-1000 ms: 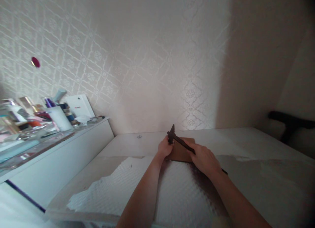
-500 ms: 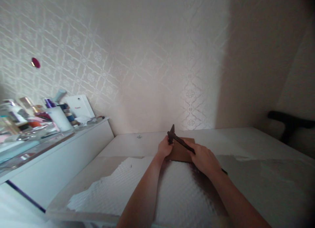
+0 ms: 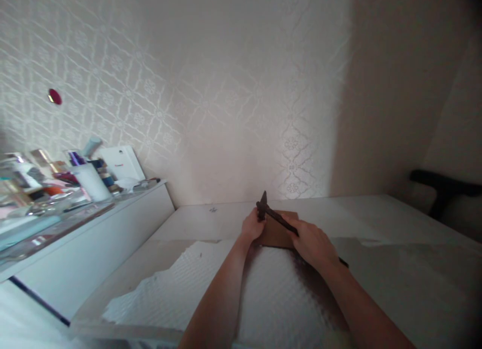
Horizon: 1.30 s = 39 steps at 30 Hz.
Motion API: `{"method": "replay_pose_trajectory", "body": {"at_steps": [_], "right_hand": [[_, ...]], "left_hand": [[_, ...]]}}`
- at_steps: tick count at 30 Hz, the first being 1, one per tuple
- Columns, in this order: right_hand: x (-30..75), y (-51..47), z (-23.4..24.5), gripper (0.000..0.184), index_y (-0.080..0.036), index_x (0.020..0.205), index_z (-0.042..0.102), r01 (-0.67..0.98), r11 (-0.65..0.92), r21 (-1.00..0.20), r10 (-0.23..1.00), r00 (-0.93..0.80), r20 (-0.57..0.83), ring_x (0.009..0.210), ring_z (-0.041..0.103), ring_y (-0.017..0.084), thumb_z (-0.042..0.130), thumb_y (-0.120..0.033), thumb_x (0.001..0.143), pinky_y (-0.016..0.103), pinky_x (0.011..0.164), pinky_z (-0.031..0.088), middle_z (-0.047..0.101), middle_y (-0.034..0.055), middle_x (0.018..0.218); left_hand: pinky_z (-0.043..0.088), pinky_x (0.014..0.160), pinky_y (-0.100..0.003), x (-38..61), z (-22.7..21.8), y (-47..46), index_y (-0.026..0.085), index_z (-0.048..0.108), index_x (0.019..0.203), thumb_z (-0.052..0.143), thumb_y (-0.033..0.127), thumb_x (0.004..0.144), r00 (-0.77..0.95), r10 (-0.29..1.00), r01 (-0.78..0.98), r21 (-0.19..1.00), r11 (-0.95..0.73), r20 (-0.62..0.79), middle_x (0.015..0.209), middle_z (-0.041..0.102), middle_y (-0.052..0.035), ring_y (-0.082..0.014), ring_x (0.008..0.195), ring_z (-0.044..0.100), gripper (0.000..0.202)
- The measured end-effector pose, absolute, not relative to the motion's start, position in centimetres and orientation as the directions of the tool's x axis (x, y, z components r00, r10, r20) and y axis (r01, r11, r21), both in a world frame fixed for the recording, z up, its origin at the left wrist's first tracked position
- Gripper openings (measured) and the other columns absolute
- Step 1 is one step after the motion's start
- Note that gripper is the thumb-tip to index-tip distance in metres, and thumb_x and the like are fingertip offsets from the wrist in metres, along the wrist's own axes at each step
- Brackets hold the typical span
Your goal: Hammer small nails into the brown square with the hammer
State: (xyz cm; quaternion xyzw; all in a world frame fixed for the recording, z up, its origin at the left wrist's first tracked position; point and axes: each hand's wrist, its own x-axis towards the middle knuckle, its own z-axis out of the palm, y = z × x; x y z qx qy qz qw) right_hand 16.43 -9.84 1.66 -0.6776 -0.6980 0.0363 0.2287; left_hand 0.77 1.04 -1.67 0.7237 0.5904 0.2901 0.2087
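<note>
My right hand [image 3: 314, 242] is wrapped round the dark handle of a hammer [image 3: 279, 219], whose end sticks out past the wrist. The hammer's head points up and away, just over the fingers of my left hand [image 3: 252, 226]. That hand is closed at the left edge of a brown board [image 3: 276, 236]; the hammer head covers its fingertips, so what they pinch cannot be made out. Under the board's near edge lies a white textured sheet [image 3: 278, 294] with a torn left edge.
On the left, a white cabinet [image 3: 135, 216] carries bottles, a white cup [image 3: 92, 182] and a white box [image 3: 122, 163]. A patterned wall rises behind the pale table [image 3: 357, 213]. At the right stands a black armrest [image 3: 439, 181].
</note>
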Motion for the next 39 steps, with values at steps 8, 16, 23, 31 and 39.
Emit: {"method": "replay_pose_trajectory", "body": {"at_steps": [8, 16, 23, 31, 39], "right_hand": [[16.4, -9.9, 1.6, 0.048, -0.033, 0.133, 0.044, 0.93, 0.079, -0.359, 0.959, 0.028, 0.281, 0.091, 0.062, 0.021, 0.045, -0.022, 0.086, 0.029, 0.077, 0.044, 0.066, 0.006, 0.102], [16.5, -9.9, 1.6, 0.047, -0.033, 0.132, 0.045, 0.928, 0.081, -0.362, 0.959, 0.026, 0.283, 0.093, 0.062, 0.022, 0.045, -0.022, 0.086, 0.03, 0.078, 0.044, 0.066, 0.0064, 0.104], [16.5, -9.9, 1.6, 0.049, -0.034, 0.132, 0.044, 0.924, 0.091, -0.371, 0.958, 0.02, 0.286, 0.094, 0.062, 0.022, 0.046, -0.02, 0.085, 0.03, 0.079, 0.044, 0.066, 0.0058, 0.103], [16.7, -9.8, 1.7, 0.049, -0.035, 0.133, 0.043, 0.925, 0.073, -0.373, 0.957, 0.041, 0.288, 0.091, 0.063, 0.022, 0.045, -0.021, 0.085, 0.03, 0.077, 0.044, 0.067, 0.0054, 0.101], [17.4, -9.6, 1.5, 0.046, -0.033, 0.131, 0.046, 0.934, 0.023, -0.356, 0.962, 0.077, 0.263, 0.09, 0.063, 0.023, 0.043, -0.024, 0.086, 0.031, 0.074, 0.044, 0.067, 0.0062, 0.1]], "left_hand": [[0.044, 0.086, -0.031, 0.7, -1.7, 1.1, 0.022, 0.05, 0.111, 0.059, 0.016, 0.075, 0.133, 0.976, 0.734, 0.645, -0.215, 0.174, 0.104, 0.065, -0.0036, -0.0196, 0.097, 0.06, 0.038], [0.044, 0.086, -0.029, 0.8, -1.6, 1.0, 0.022, 0.05, 0.11, 0.059, 0.015, 0.074, 0.134, 0.975, 0.736, 0.641, -0.218, 0.178, 0.103, 0.065, -0.0031, -0.0187, 0.096, 0.06, 0.037], [0.044, 0.086, -0.03, 0.7, -1.7, 1.1, 0.022, 0.05, 0.11, 0.058, 0.016, 0.075, 0.135, 0.974, 0.733, 0.643, -0.222, 0.182, 0.103, 0.065, -0.0032, -0.0189, 0.097, 0.06, 0.037], [0.044, 0.085, -0.028, 0.7, -1.9, 1.3, 0.023, 0.051, 0.111, 0.057, 0.016, 0.075, 0.139, 0.972, 0.732, 0.641, -0.23, 0.19, 0.102, 0.066, -0.002, -0.0183, 0.097, 0.06, 0.037], [0.044, 0.087, -0.029, 0.5, -2.3, 1.6, 0.024, 0.05, 0.115, 0.058, 0.014, 0.074, 0.161, 0.969, 0.707, 0.663, -0.247, 0.19, 0.101, 0.067, -0.0003, -0.017, 0.097, 0.06, 0.043]]}}
